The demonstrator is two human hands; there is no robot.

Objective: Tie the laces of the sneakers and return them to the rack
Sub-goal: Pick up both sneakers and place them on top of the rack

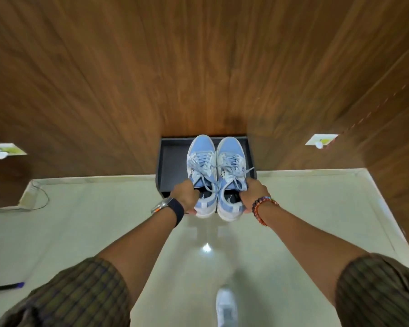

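Observation:
Two light-blue and white sneakers lie side by side, toes pointing away from me, over a dark pulled-out rack tray (172, 161). My left hand (185, 195) grips the left sneaker (201, 161) at its collar and heel. My right hand (254, 193) grips the right sneaker (232, 161) the same way. Their pale laces look tied in loose bows, with loops hanging over the openings. The heels stick out past the tray's front edge, above the floor.
Brown wooden cabinet fronts (198, 67) rise behind and to the right of the tray. The floor is glossy pale tile (104, 232). A white shoe (227, 308) is on the floor below me. A thin cable (43, 197) lies at the left wall base.

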